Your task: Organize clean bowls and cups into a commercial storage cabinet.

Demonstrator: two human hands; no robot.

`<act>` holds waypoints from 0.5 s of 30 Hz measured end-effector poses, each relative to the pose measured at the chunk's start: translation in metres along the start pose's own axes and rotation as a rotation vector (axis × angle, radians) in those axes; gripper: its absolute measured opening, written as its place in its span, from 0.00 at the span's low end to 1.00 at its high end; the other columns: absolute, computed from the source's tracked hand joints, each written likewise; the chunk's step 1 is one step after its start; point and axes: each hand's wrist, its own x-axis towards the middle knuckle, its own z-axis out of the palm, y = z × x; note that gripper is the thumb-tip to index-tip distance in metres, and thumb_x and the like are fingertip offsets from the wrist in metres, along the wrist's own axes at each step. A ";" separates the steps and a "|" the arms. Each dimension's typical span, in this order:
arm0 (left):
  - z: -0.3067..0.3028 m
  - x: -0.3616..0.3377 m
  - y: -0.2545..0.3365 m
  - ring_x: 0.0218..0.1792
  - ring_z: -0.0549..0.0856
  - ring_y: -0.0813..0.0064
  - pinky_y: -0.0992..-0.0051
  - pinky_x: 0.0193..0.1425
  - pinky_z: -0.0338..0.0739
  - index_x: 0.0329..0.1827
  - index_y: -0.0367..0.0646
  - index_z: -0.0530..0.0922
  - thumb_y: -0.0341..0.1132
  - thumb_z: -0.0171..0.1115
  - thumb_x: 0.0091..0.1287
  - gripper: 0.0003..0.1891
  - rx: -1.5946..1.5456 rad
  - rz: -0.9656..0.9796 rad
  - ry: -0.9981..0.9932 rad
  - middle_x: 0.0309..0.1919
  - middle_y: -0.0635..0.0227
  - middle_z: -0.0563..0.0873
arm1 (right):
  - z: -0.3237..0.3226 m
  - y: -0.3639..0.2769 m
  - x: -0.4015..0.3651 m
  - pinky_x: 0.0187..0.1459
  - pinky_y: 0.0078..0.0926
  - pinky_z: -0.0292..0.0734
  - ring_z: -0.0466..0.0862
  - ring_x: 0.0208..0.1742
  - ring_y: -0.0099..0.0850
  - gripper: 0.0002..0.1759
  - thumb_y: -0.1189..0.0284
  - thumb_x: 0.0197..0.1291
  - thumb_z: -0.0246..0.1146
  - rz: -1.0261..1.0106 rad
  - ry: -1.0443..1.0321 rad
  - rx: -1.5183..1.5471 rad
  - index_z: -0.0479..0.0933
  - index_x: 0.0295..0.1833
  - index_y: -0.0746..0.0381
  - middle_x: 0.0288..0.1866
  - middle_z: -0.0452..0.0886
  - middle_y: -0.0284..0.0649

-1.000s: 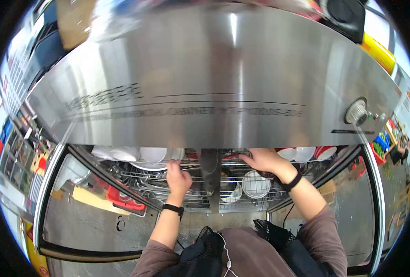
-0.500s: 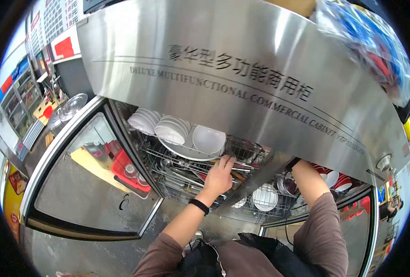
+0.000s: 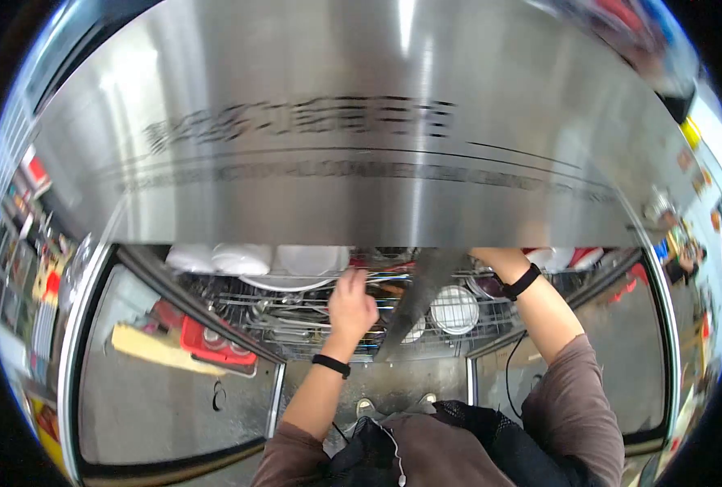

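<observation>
My left hand (image 3: 351, 308) is at the front edge of the wire rack (image 3: 296, 296) inside a steel cabinet (image 3: 337, 211). Its fingers are stretched out and slightly apart, with nothing visible in them. White bowls (image 3: 242, 260) stand just left of it on the upper shelf, beside a large white plate (image 3: 288, 283). Metal utensils lie on the level below. My right hand (image 3: 497, 261) reaches into the other side, near red and white bowls (image 3: 586, 258). The cabinet's top panel hides its fingers.
Two glass doors stand open, the left door (image 3: 158, 373) and the right door (image 3: 588, 373). A dark centre post (image 3: 418, 304) divides the cabinet. A round white dish (image 3: 454, 311) sits on the lower right rack. A red basket (image 3: 215, 345) shows through the left glass.
My view has turned and tipped closer over the cabinet, so the panel covers more of the shelves. Less of my right hand's surroundings shows. My left hand stays by the rack edge.
</observation>
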 end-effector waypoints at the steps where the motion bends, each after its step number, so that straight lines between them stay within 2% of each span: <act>1: 0.000 0.001 0.002 0.61 0.84 0.43 0.50 0.63 0.83 0.68 0.42 0.77 0.25 0.65 0.56 0.31 -0.004 0.016 0.057 0.62 0.47 0.81 | -0.004 0.002 -0.009 0.52 0.51 0.82 0.87 0.46 0.54 0.15 0.62 0.67 0.70 -0.042 -0.017 -0.066 0.86 0.47 0.64 0.44 0.88 0.52; 3: 0.009 0.003 -0.004 0.58 0.84 0.40 0.49 0.61 0.83 0.66 0.40 0.78 0.23 0.62 0.56 0.29 -0.018 0.064 0.120 0.60 0.43 0.81 | -0.012 0.007 -0.026 0.49 0.51 0.83 0.88 0.43 0.51 0.13 0.64 0.65 0.71 -0.133 -0.052 -0.195 0.86 0.45 0.63 0.41 0.88 0.49; 6: 0.015 0.001 -0.005 0.55 0.83 0.35 0.48 0.59 0.83 0.64 0.37 0.78 0.23 0.60 0.55 0.28 0.020 0.053 0.163 0.58 0.39 0.81 | -0.039 0.011 -0.062 0.44 0.48 0.84 0.88 0.38 0.47 0.10 0.66 0.63 0.72 -0.148 0.041 -0.165 0.86 0.43 0.61 0.40 0.88 0.44; 7: 0.012 0.004 -0.003 0.54 0.83 0.34 0.48 0.57 0.83 0.63 0.35 0.78 0.22 0.59 0.55 0.27 0.030 0.070 0.155 0.58 0.38 0.81 | -0.053 0.008 -0.073 0.38 0.42 0.84 0.87 0.35 0.44 0.08 0.68 0.61 0.74 -0.150 0.059 -0.091 0.85 0.41 0.59 0.38 0.88 0.39; 8: 0.017 0.001 -0.006 0.58 0.79 0.32 0.45 0.63 0.76 0.63 0.32 0.76 0.19 0.56 0.56 0.27 -0.009 0.058 0.144 0.58 0.36 0.79 | -0.061 0.011 -0.086 0.33 0.38 0.83 0.87 0.33 0.41 0.09 0.71 0.57 0.76 -0.168 0.091 -0.108 0.83 0.39 0.59 0.34 0.86 0.37; 13: 0.021 0.004 -0.006 0.57 0.79 0.34 0.47 0.62 0.74 0.64 0.32 0.76 0.17 0.54 0.55 0.29 0.095 0.110 0.223 0.58 0.37 0.78 | -0.086 0.034 -0.151 0.32 0.34 0.84 0.88 0.33 0.38 0.13 0.77 0.51 0.78 -0.031 0.343 -0.125 0.82 0.41 0.61 0.36 0.89 0.37; 15: 0.027 0.001 -0.009 0.54 0.80 0.42 0.56 0.53 0.77 0.62 0.32 0.76 0.17 0.52 0.55 0.27 0.103 0.052 0.245 0.59 0.41 0.76 | -0.091 0.053 -0.171 0.33 0.33 0.85 0.89 0.33 0.38 0.13 0.77 0.51 0.78 0.057 0.391 -0.141 0.83 0.41 0.61 0.37 0.90 0.38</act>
